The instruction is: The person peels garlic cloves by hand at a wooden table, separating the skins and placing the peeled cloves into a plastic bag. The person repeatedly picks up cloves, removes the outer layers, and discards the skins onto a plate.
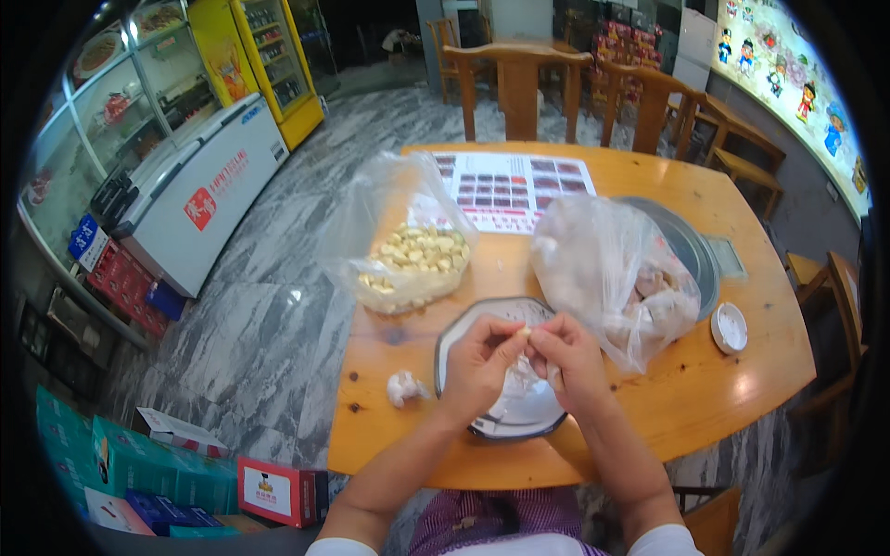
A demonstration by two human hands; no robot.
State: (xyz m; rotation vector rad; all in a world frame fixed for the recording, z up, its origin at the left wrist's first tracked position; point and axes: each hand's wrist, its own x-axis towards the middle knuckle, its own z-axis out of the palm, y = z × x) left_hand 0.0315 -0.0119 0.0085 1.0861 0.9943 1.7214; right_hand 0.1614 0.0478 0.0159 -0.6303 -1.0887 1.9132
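Note:
Above a white plate with a dark rim [462,323], my left hand [480,361] and my right hand [567,354] meet at the fingertips. Pinched between them is a pale garlic clove [526,333]. My right hand's lower fingers also curl around something whitish, mostly hidden. Papery garlic skins [518,382] lie on the plate. A garlic bulb [405,388] rests on the table left of the plate. Beyond my left hand, an open clear plastic bag holds peeled garlic cloves [424,250]. Beyond my right hand stands a plastic bag [591,257] containing whole garlic bulbs [660,313].
The wooden table [751,389] also bears a printed menu sheet [514,187], a round metal pan [702,264] partly behind the bag, and a small white dish [729,328]. Wooden chairs [518,90] line the far side. Cartons [281,490] stand on the floor at lower left, and a chest freezer [208,187] farther off.

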